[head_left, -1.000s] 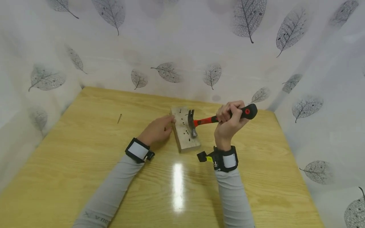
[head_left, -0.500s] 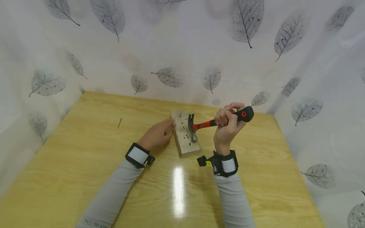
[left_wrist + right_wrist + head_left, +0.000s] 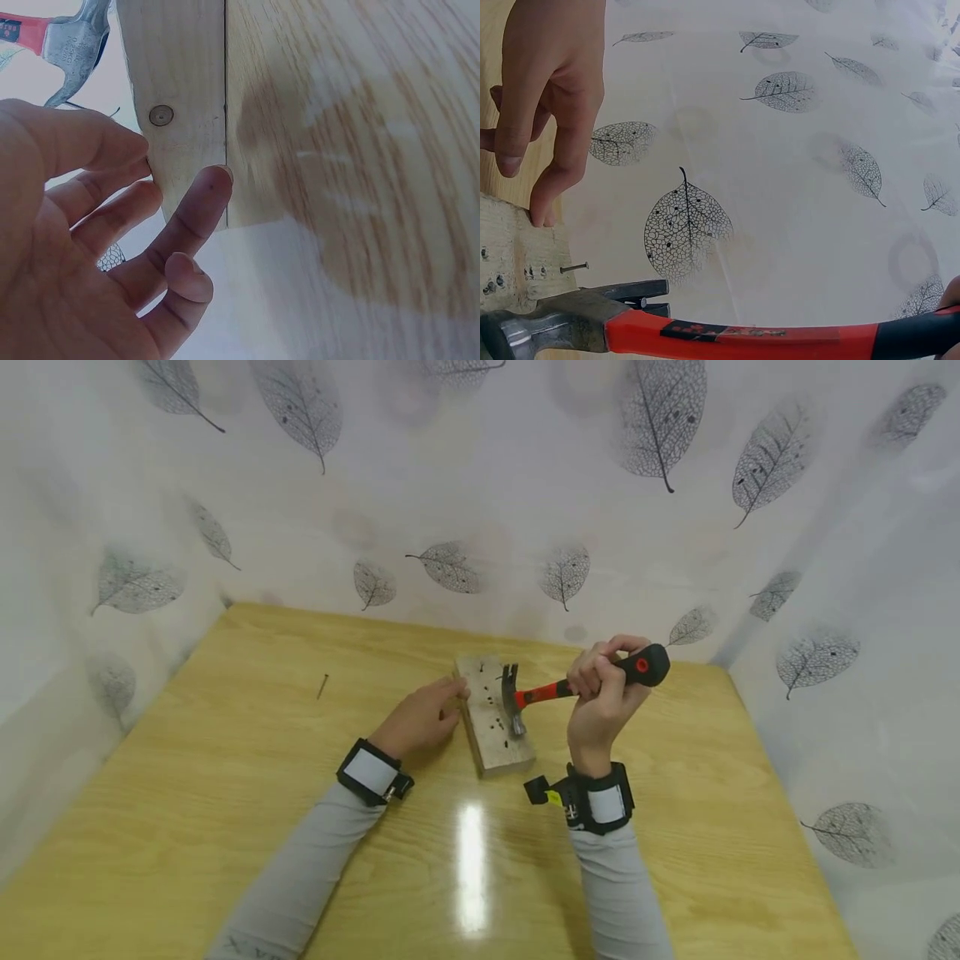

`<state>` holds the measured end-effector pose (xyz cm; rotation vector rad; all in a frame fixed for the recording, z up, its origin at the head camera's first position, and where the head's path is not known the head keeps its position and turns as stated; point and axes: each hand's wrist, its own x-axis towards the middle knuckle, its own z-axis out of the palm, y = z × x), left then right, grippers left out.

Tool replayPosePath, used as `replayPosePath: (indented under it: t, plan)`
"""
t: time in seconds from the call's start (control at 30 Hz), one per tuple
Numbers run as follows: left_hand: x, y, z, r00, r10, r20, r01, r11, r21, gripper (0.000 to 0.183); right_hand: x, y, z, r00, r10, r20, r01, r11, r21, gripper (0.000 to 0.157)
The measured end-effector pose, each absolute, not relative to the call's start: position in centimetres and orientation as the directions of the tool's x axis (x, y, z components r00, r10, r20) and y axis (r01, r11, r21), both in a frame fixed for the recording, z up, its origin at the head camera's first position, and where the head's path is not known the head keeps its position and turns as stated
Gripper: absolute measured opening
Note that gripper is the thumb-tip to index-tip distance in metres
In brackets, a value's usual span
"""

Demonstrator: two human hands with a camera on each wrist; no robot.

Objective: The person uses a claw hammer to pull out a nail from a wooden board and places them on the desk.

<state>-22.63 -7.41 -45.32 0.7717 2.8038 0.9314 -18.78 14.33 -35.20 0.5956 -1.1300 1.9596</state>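
A claw hammer [image 3: 536, 694] is gripped in my right hand [image 3: 603, 702], fingers curled round the black part of its handle. Its steel head [image 3: 570, 321] lies over the right edge of a wooden block [image 3: 491, 747]. In the right wrist view a nail [image 3: 642, 303] shows between the claw's prongs. Another nail [image 3: 575, 268] sticks up from the block's far end, close to the claw. Small dark holes dot the block's top. My left hand [image 3: 420, 718] touches the block's left edge with its fingertips, the other fingers loosely bent.
A loose nail [image 3: 322, 686] lies on the wood-grain table [image 3: 225, 777], left of the block. A pale curtain [image 3: 487, 485] with leaf prints hangs behind and along both sides. Bands with cameras [image 3: 596, 799] sit on both wrists.
The head view has shifted slightly. The hammer handle's end has tipped a little to the left relative to the block; the left hand keeps its place at the block's edge.
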Motion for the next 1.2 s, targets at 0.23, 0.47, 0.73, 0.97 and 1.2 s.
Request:
replayPosePath:
  t: [0.23,0.47,0.73,0.97,1.2]
  plan:
    - [-22.3,-7.1,-45.2,-0.878,0.475,0.063,0.426,0.715,0.554,0.051,-18.8,14.7,-35.2,-0.594,0.402,0.696,-0.8,-0.385,-0.46,0.007]
    - [-21.9,-5.7,-44.6,-0.873,0.424,0.239,0.483,0.691,0.538,0.04,-18.3,14.3,-34.8,-0.594,0.426,0.683,-0.79,-0.468,-0.396,0.006]
    - [-20.8,-4.3,-43.9,-0.832,0.458,0.313,0.546,0.579,0.606,0.047,-17.2,14.4,-34.0,-0.586,0.384,0.713,-0.787,-0.481,-0.387,0.004]
    - [-20.4,-3.9,-43.5,-0.785,0.51,0.352,0.598,0.475,0.646,0.035,-16.0,14.5,-32.7,-0.617,0.37,0.695,-0.758,-0.516,-0.398,0.004]
    - [-19.9,-3.6,-42.6,-0.819,0.461,0.342,0.565,0.544,0.62,0.02,-15.3,14.4,-32.1,-0.626,0.351,0.696,-0.751,-0.512,-0.417,0.004]
